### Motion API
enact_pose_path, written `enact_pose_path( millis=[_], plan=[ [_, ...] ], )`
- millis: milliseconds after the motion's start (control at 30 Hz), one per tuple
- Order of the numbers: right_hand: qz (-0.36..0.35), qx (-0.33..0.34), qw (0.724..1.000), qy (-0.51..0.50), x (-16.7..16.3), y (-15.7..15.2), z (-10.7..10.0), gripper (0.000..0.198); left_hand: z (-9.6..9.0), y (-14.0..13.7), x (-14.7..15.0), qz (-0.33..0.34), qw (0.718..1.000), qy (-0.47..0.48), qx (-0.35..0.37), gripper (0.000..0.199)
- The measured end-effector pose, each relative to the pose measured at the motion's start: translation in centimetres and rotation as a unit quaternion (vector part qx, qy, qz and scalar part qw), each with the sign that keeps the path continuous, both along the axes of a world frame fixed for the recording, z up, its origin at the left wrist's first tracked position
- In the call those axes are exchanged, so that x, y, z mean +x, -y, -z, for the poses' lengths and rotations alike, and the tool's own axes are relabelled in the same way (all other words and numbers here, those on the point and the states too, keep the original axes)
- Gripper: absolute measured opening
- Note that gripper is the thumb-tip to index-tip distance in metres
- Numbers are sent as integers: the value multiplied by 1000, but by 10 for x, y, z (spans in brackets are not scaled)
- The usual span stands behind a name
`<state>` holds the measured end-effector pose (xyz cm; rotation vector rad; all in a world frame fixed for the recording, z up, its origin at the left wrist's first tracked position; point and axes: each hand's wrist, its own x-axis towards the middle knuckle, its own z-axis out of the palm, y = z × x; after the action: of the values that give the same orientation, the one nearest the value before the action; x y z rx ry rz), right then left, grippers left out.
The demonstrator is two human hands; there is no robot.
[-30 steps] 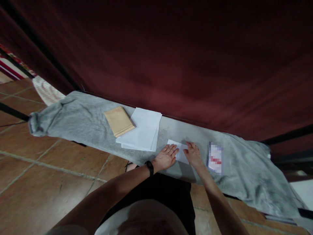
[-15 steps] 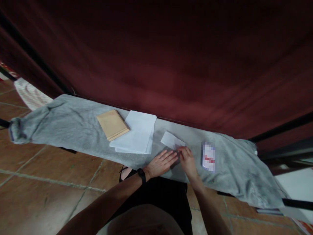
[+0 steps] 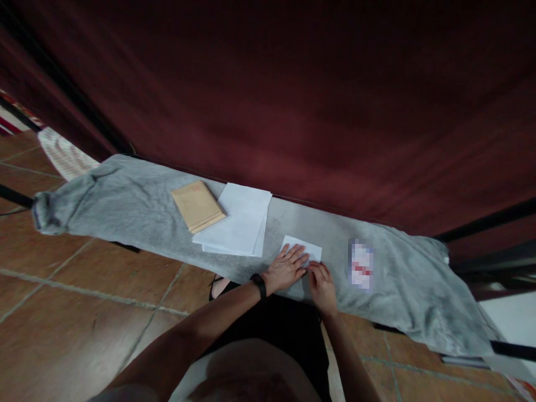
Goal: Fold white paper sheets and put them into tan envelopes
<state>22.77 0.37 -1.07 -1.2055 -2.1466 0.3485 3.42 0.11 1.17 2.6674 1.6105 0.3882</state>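
Observation:
A small white piece of paper [image 3: 312, 250], apparently folded, lies on the grey cloth in front of me. My left hand [image 3: 286, 269] rests flat across its left part, fingers stretched out and close to each other. At the near right edge of the paper, my right hand [image 3: 322, 287] has its fingers curled in, with thumb and fingertips closed on that edge. The two hands nearly touch there. Part of the paper is hidden under the left hand.
Left of the hands is a stack of white sheets [image 3: 243, 223], partly under several brown envelopes [image 3: 197, 205]. A blurred white and red packet [image 3: 362, 268] lies to the right. The grey cloth [image 3: 138, 204] covers a narrow bench before a dark red curtain [image 3: 285, 139].
The paper has turned to lie more level and come nearer to me. My left hand has moved from below it onto its surface; my right hand stays by its right edge.

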Motion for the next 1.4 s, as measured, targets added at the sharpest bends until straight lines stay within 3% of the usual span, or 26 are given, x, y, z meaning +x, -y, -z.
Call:
enact_pose_path(
  millis=[267,467,600,1167,1400],
  plan=[
    [47,-16,999,-3,-11,-6,-9,41,-3,-2,1,15,1000,-8,-8,56],
    [25,29,976,212,-29,-8,-8,47,-2,-4,5,26,999,-27,7,58],
    [61,40,958,277,-30,-6,-3,48,-3,-4,6,25,999,-29,11,60],
    [82,40,976,196,-30,-6,6,49,-12,-4,-10,62,998,7,-31,63],
    [122,34,977,170,-34,-7,7,52,-6,-1,-25,30,999,16,-26,63]
  ],
)
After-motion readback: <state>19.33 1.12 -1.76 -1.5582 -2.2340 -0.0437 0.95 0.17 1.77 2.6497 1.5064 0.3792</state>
